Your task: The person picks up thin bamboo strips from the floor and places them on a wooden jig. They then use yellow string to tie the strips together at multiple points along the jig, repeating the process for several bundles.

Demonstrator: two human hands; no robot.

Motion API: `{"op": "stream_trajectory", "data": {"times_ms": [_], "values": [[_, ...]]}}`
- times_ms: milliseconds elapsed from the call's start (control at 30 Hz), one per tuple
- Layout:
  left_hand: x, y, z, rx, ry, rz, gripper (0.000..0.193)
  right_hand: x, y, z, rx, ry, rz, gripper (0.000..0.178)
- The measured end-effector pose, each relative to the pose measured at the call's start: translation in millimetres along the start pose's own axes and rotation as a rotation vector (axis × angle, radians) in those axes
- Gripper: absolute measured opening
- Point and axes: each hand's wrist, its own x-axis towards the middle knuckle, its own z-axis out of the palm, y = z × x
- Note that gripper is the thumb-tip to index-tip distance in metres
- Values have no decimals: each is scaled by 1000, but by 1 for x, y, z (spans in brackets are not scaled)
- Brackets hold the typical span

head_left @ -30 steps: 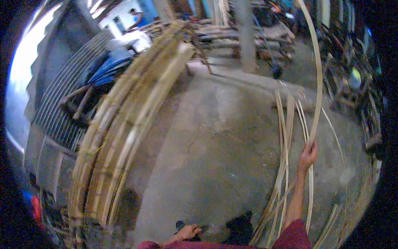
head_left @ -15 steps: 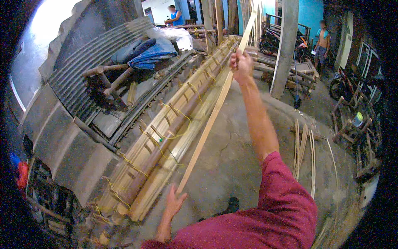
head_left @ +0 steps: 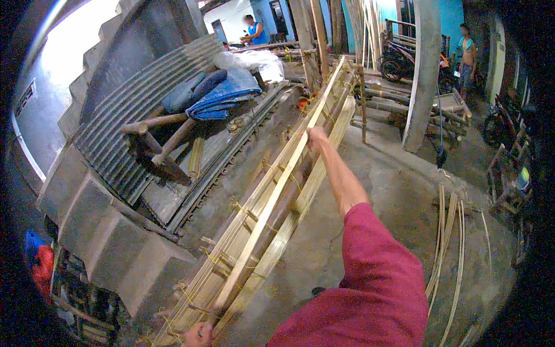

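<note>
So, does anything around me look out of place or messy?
Loose strips on the floor at the right look somewhat out of place: they lie unevenly spread, apart from the bundled strips, over which your right hand grips a long strip. I see no obvious spill.

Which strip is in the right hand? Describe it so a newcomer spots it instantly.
Find the long rack running diagonally through the middle of the picture. Over it runs a single long, flat, pale strip, with the right hand on its upper half. What sets it apart: it is gripped, while the neighbouring strips lie side by side in the rack.
</note>
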Motion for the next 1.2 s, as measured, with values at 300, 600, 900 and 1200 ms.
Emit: {"op": "stream_trajectory", "data": {"times_ms": [300, 600, 900, 1200], "values": [[17, -7, -102, 223, 23, -16, 32, -56, 26, 58, -20, -147, 50, 15], [23, -47, -121, 289, 104, 22, 38, -82, 36, 91, -224, -272, 107, 24], [137, -143, -9, 298, 348, 434, 19, -240, 65, 191, -1335, -836, -950, 27], [146, -111, 15, 444, 543, 401, 25, -277, 85, 233, -1619, -779, -950, 16]]}}
